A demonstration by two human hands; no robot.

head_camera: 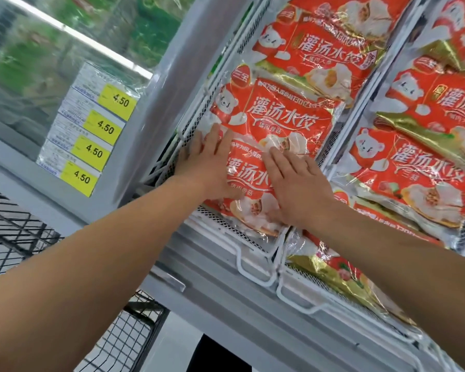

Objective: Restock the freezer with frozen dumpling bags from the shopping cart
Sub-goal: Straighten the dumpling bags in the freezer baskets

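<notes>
Freezer basket (255,245) of dumpling bags, left hand (212,162) and right hand (298,189) flat, fingers spread, on the front bag (249,183)

We have one view only, from the head-worn wide-angle camera, tilted so the freezer (207,267) runs diagonally. It looks forward and down along both forearms, close to the wire baskets (255,253) at arm's reach.

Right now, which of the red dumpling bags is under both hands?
The front bag in the left basket. The left hand and right hand lie flat on it; the other bags are untouched.
</notes>
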